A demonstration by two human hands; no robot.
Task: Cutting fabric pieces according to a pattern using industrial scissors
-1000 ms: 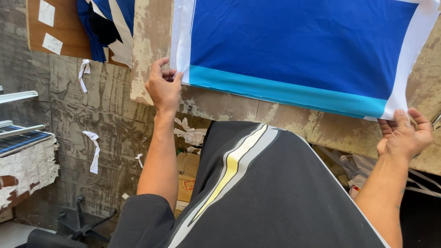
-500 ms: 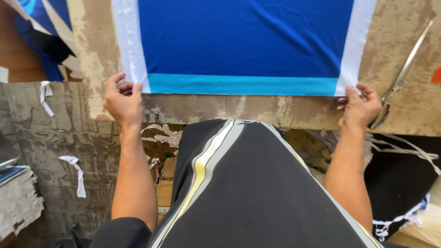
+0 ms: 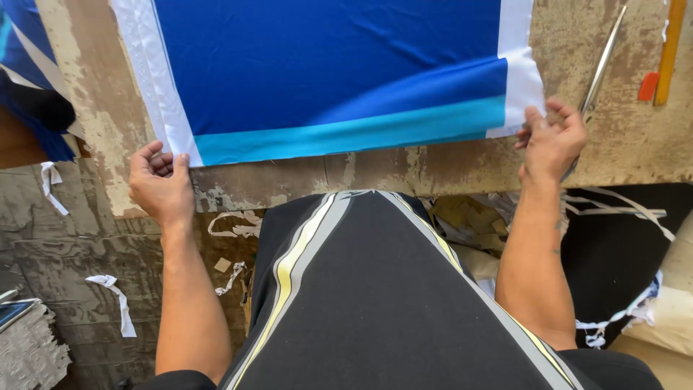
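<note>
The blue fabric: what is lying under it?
Under the blue fabric is a worn worktable, visible around its edges. The left hand and right hand pinch its corners. Anything beneath the cloth's middle is covered.

Worn, paint-flaked wooden table (image 3: 447, 162), blue cloth with white and turquoise borders (image 3: 339, 65), scissors (image 3: 603, 54), yellow ruler (image 3: 669, 47)

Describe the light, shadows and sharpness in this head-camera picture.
Head view: bright, even light on the blue fabric panel with white side strips and turquoise band; soft folds shade its right part. The worn, peeling wooden table is sharp, as are the left hand and right hand. The floor at lower left lies dimmer. The metal scissors show mild glare.
</note>
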